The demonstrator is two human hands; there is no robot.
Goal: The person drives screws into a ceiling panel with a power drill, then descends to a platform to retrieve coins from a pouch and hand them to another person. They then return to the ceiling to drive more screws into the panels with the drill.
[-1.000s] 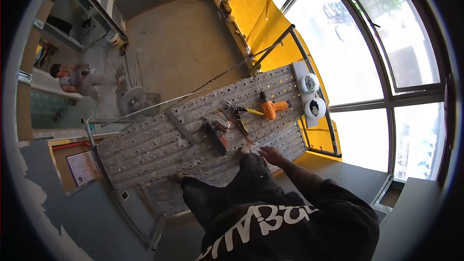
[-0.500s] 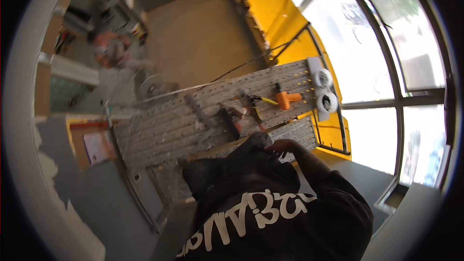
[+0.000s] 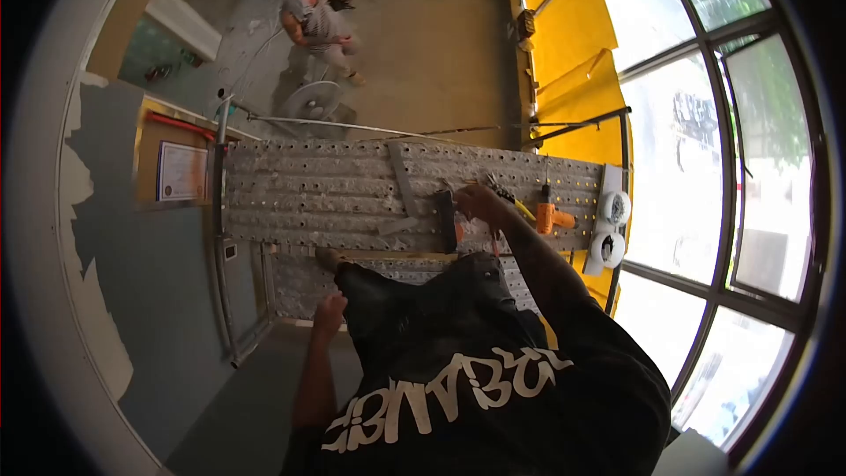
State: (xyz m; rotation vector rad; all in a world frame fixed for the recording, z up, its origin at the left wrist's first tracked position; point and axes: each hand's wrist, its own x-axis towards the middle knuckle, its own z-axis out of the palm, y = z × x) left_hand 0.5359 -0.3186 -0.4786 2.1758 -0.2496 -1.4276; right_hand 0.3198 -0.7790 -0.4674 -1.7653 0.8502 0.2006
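Note:
My right hand (image 3: 477, 204) reaches down to the perforated metal platform (image 3: 308, 198), at the upper end of a dark, flat, long tool (image 3: 448, 222). Its fingers are partly hidden, so whether they grip the tool cannot be made out. Beside that hand lie a tool with a yellow handle (image 3: 525, 211) and an orange power drill (image 3: 555, 219). My left hand (image 3: 330, 311) hangs beside my left leg with its fingers curled closed, and nothing shows in it. A grey angled strip (image 3: 403, 181) and a short flat piece (image 3: 397, 226) rest left of the dark tool.
Two white rolls (image 3: 608, 248) stand at the platform's right end, by metal rails (image 3: 624, 159) and tall windows. A floor fan (image 3: 313, 101) is below, beyond the platform. Another person (image 3: 313, 26) sits farther back. A framed paper (image 3: 182, 171) hangs on the left wall.
My right hand has moved from beside my thigh forward to the tools on the platform. My left hand has come into view. The camera has turned, and the platform now appears level.

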